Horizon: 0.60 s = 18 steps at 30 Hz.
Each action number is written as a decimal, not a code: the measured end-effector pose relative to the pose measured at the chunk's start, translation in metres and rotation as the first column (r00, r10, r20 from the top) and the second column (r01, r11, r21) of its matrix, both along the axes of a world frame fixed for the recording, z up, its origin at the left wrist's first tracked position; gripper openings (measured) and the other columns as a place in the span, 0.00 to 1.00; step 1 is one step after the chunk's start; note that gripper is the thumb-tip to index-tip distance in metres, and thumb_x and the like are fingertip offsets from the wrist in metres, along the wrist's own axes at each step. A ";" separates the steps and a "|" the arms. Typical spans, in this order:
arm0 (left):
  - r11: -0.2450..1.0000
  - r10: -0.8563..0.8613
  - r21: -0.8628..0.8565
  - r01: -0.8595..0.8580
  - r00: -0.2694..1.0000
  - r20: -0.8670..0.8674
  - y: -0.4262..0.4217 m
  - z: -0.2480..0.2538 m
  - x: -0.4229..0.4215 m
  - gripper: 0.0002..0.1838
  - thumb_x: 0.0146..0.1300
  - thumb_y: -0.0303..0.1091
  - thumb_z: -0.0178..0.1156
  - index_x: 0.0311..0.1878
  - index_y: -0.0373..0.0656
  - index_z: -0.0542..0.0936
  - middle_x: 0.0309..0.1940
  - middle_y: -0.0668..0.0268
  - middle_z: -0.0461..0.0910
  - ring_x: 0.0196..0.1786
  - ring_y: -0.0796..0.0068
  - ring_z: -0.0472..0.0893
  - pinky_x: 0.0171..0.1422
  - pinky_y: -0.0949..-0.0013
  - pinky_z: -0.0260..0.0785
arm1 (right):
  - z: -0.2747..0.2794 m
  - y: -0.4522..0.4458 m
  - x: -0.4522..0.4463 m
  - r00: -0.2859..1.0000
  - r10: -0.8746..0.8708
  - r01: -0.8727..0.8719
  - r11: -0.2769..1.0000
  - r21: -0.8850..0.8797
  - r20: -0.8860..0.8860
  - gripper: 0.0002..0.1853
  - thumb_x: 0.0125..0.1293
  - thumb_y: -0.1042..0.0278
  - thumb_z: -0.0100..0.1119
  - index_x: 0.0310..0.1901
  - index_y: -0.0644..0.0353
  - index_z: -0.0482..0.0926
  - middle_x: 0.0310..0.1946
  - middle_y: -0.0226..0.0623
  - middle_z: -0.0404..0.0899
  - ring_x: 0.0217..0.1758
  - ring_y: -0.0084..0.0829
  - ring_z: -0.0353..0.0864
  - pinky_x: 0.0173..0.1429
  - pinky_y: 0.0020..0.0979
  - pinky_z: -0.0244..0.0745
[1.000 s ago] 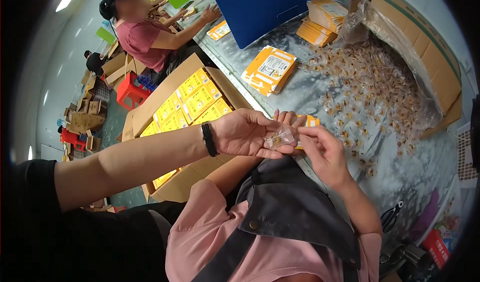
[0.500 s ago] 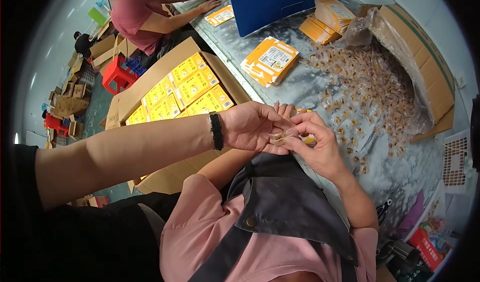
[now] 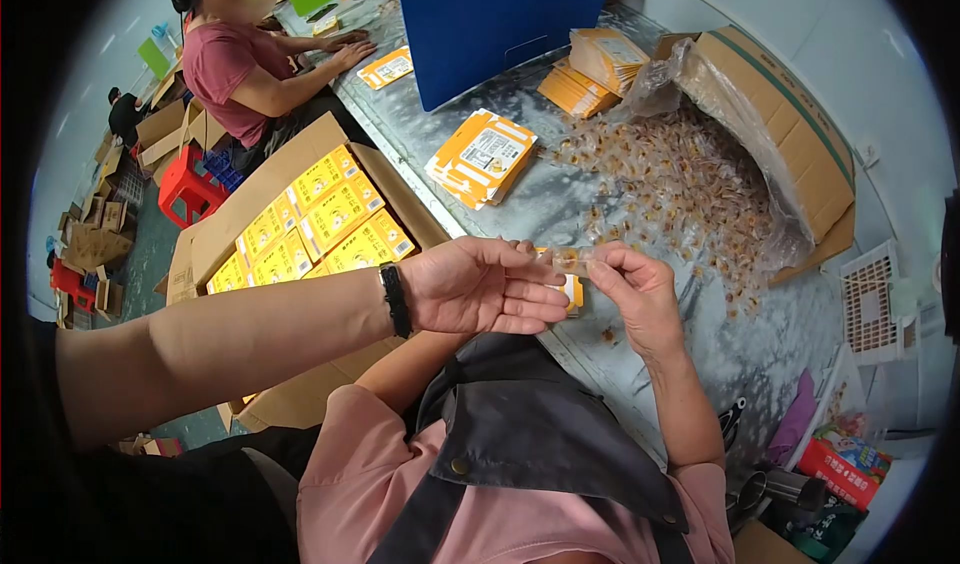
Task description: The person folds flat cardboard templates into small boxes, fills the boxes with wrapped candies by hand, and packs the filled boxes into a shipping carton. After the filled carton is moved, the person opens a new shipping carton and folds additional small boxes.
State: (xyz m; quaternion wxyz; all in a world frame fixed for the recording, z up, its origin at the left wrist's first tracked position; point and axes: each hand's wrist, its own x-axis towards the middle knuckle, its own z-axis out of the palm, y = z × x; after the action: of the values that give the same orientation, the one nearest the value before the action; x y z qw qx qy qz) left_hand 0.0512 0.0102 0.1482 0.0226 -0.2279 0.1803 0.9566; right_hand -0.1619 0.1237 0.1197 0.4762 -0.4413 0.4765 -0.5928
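Note:
My right hand [image 3: 640,294] pinches a small clear packet [image 3: 570,261] with something brownish-yellow inside, held up over the table edge. My left hand [image 3: 522,247] is mostly behind another person's hand [image 3: 470,289]; only fingertips show by the packet's left end, and its grip is hidden. That other hand, wearing a black wristband, reaches in from the left, palm up with fingers extended. A yellow-and-white carton [image 3: 574,294] shows partly behind those fingers, below the packet.
Many similar packets [image 3: 690,184] spill from a tipped cardboard box [image 3: 800,134]. Flat orange-and-white cartons [image 3: 485,159] lie stacked by a blue divider [image 3: 500,34]. An open box [image 3: 300,154] of yellow cartons stands left. A co-worker [image 3: 235,74] sits beyond it.
My right hand has drawn back from the other person's palm, with the packet now clear of it. The other hand's fingers have straightened. The whole view has shifted.

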 end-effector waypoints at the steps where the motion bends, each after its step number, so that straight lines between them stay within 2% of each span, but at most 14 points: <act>1: 1.000 0.015 -0.024 -0.015 1.000 0.000 0.001 0.001 -0.004 0.19 0.74 0.40 0.50 0.57 0.35 0.73 0.52 0.52 0.79 0.60 0.59 0.79 0.65 0.57 0.72 | 0.000 0.000 -0.001 1.000 -0.002 0.002 1.000 0.004 0.005 0.04 0.67 0.76 0.60 0.40 0.66 0.81 0.39 0.26 0.78 0.40 0.13 0.72 0.45 0.19 0.68; 4: 0.969 0.126 -0.222 -0.110 0.990 0.060 0.007 0.006 -0.016 0.17 0.72 0.39 0.55 0.57 0.40 0.73 0.49 0.58 0.80 0.54 0.68 0.81 0.60 0.62 0.76 | 0.001 0.001 -0.005 1.000 -0.009 0.008 1.000 0.010 0.025 0.04 0.67 0.76 0.60 0.41 0.66 0.81 0.39 0.26 0.78 0.40 0.13 0.72 0.45 0.18 0.67; 6: 0.960 0.138 -0.251 -0.122 0.989 0.045 0.009 0.013 -0.025 0.17 0.70 0.36 0.58 0.59 0.43 0.74 0.49 0.62 0.81 0.50 0.73 0.82 0.57 0.64 0.77 | 0.003 0.001 -0.006 0.999 -0.011 0.011 1.000 0.010 0.045 0.04 0.67 0.76 0.60 0.42 0.65 0.81 0.39 0.26 0.78 0.40 0.13 0.72 0.44 0.17 0.67; 8: 0.944 0.156 -0.296 -0.144 0.988 0.018 0.008 0.010 -0.032 0.17 0.70 0.33 0.59 0.60 0.44 0.75 0.46 0.67 0.82 0.46 0.79 0.82 0.55 0.69 0.78 | 0.004 0.002 -0.005 0.997 -0.065 0.060 0.993 -0.099 -0.049 0.05 0.68 0.76 0.60 0.42 0.66 0.81 0.38 0.28 0.79 0.40 0.15 0.76 0.45 0.19 0.71; 10: 0.913 0.156 -0.379 -0.151 0.988 -0.017 0.006 0.003 -0.038 0.16 0.69 0.31 0.59 0.59 0.43 0.76 0.46 0.67 0.82 0.46 0.79 0.82 0.55 0.70 0.77 | 0.004 0.002 -0.007 0.969 -0.150 0.104 0.969 -0.225 -0.196 0.05 0.67 0.76 0.60 0.42 0.66 0.81 0.38 0.31 0.80 0.39 0.18 0.78 0.44 0.21 0.73; 12: 0.880 0.160 -0.449 -0.157 0.987 -0.030 0.007 0.002 -0.044 0.16 0.69 0.30 0.59 0.58 0.41 0.77 0.45 0.66 0.83 0.47 0.78 0.82 0.55 0.71 0.77 | 0.001 0.003 -0.009 0.884 -0.272 0.128 0.923 -0.364 -0.379 0.05 0.66 0.77 0.61 0.42 0.65 0.81 0.37 0.34 0.80 0.38 0.21 0.79 0.43 0.23 0.73; 15: 0.851 0.162 -0.501 -0.155 0.986 -0.031 0.007 0.006 -0.047 0.15 0.68 0.27 0.59 0.57 0.40 0.78 0.45 0.65 0.83 0.49 0.77 0.82 0.56 0.72 0.77 | 0.007 0.009 -0.009 0.801 -0.336 0.115 0.898 -0.424 -0.496 0.06 0.65 0.82 0.60 0.43 0.69 0.80 0.39 0.37 0.78 0.41 0.24 0.77 0.46 0.24 0.71; 18: 0.871 0.135 -0.470 -0.147 0.989 -0.059 0.007 0.007 -0.047 0.14 0.67 0.24 0.59 0.56 0.39 0.79 0.45 0.65 0.83 0.50 0.76 0.82 0.57 0.73 0.76 | 0.006 0.011 -0.009 0.676 -0.460 0.068 0.817 -0.573 -0.576 0.08 0.61 0.84 0.61 0.42 0.67 0.80 0.40 0.41 0.79 0.39 0.31 0.78 0.44 0.27 0.73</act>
State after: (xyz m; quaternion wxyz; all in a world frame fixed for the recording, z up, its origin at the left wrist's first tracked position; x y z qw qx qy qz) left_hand 0.0043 0.0168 0.1547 -0.1055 -0.2275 0.3912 0.8855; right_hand -0.1706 0.1348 0.1260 0.0346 -0.6615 0.5064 -0.5520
